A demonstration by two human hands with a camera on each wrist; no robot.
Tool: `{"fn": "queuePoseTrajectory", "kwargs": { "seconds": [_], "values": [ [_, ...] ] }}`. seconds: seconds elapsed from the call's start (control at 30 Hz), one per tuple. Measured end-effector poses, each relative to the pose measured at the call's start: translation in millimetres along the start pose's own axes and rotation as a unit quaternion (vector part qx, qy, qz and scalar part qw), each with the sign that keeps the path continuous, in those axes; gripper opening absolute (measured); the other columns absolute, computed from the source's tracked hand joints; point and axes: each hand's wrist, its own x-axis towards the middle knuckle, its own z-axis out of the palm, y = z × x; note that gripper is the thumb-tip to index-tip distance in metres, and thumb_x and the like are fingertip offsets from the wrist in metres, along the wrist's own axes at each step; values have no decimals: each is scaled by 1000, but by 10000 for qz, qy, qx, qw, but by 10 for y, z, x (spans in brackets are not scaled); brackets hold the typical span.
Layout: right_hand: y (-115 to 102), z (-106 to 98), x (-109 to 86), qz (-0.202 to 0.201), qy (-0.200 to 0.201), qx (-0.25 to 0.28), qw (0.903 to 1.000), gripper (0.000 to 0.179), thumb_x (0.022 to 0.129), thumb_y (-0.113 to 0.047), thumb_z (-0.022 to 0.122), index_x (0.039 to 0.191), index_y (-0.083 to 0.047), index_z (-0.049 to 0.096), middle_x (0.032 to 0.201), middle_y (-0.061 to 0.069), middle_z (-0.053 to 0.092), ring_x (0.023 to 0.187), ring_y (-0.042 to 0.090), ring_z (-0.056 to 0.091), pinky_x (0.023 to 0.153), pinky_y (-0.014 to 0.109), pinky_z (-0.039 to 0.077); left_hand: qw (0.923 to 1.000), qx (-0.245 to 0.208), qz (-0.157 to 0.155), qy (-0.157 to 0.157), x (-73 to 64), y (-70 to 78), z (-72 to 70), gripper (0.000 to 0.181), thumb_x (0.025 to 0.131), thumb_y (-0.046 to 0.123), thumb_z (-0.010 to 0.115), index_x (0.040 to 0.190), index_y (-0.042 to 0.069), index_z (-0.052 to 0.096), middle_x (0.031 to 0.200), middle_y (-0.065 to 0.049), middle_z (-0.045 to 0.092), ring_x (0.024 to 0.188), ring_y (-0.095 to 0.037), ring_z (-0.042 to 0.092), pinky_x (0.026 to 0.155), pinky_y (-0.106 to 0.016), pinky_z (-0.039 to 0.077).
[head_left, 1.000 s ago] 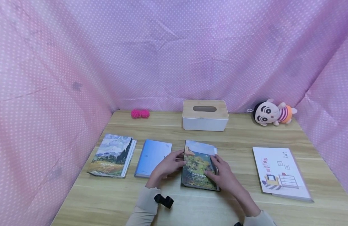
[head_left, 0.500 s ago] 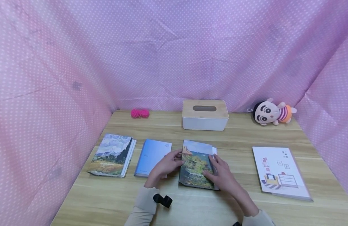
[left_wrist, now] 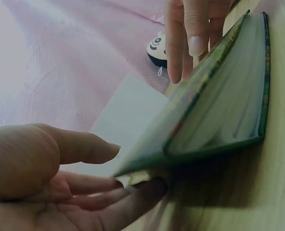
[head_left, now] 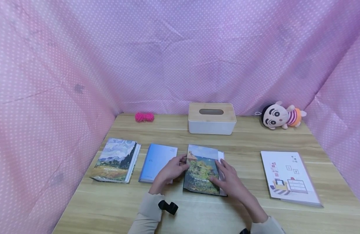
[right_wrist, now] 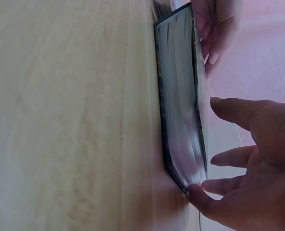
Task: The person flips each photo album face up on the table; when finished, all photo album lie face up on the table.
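A photo album (head_left: 201, 174) with a painted garden cover lies on the wooden table between both hands. My left hand (head_left: 172, 169) holds its left edge; in the left wrist view the fingers touch under the green spine and the thumb lies close above. The right hand (head_left: 229, 180) holds the opposite side, its thumb over the cover and the other fingers along the right edge. A pale strip shows beyond the cover's right edge. In the right wrist view the pages (right_wrist: 178, 91) show between the covers, and the lower fingertips touch the album's corner.
Left of the album lie a blue book (head_left: 158, 162) and another photo album (head_left: 115, 159) with a landscape cover. A white illustrated book (head_left: 289, 177) lies at right. Along the back are pink yarn (head_left: 144, 117), a tissue box (head_left: 212, 125) and a plush doll (head_left: 282, 116).
The album's cover and left edge have shifted slightly left, while its right side has stayed nearly in place. My left hand has moved slightly left with it; my right hand has barely moved.
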Motion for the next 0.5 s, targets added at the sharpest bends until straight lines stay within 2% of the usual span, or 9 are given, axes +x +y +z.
{"fn": "queuePoseTrajectory", "kwargs": {
  "seconds": [0.07, 0.2, 0.3, 0.4, 0.5],
  "values": [
    [4, -18, -5, -1, 20, 49, 10000, 78, 89, -43, 65, 149, -7, 31, 155, 24, 19, 140, 49, 19, 106, 65, 27, 9998, 142, -18, 116, -20, 43, 3, 56, 98, 22, 54, 147, 5, 33, 130, -14, 56, 118, -30, 55, 97, -47, 47],
    [17, -74, -14, -108, 133, 46, 9998, 77, 88, -41, 66, 148, -4, 33, 153, 28, 23, 138, 50, 23, 107, 64, 27, 9962, 702, 87, 512, -58, 158, 12, 61, 97, 27, 54, 147, 0, 30, 131, -18, 55, 118, -32, 56, 96, -48, 48],
    [32, -137, -33, -227, 260, 5, 9994, 76, 88, -38, 66, 146, -1, 35, 151, 29, 26, 136, 51, 26, 107, 64, 27, 9891, 1122, 190, 935, -81, 252, 37, 62, 97, 28, 54, 146, -1, 32, 133, -19, 54, 119, -33, 54, 95, -50, 47],
    [59, -220, -68, -292, 408, -56, 9987, 72, 90, -34, 66, 145, 0, 36, 149, 30, 29, 135, 51, 29, 106, 64, 28, 9821, 1294, 275, 1342, -103, 346, 88, 61, 96, 27, 55, 146, -1, 33, 136, -19, 50, 123, -35, 50, 97, -52, 45],
    [107, -318, -116, -275, 538, -44, 9982, 67, 91, -30, 64, 145, 1, 37, 149, 30, 30, 134, 51, 29, 106, 66, 27, 9749, 1389, 510, 1663, -107, 433, 155, 59, 96, 26, 56, 145, 0, 36, 137, -19, 48, 125, -34, 48, 98, -51, 45]
  ]
}}
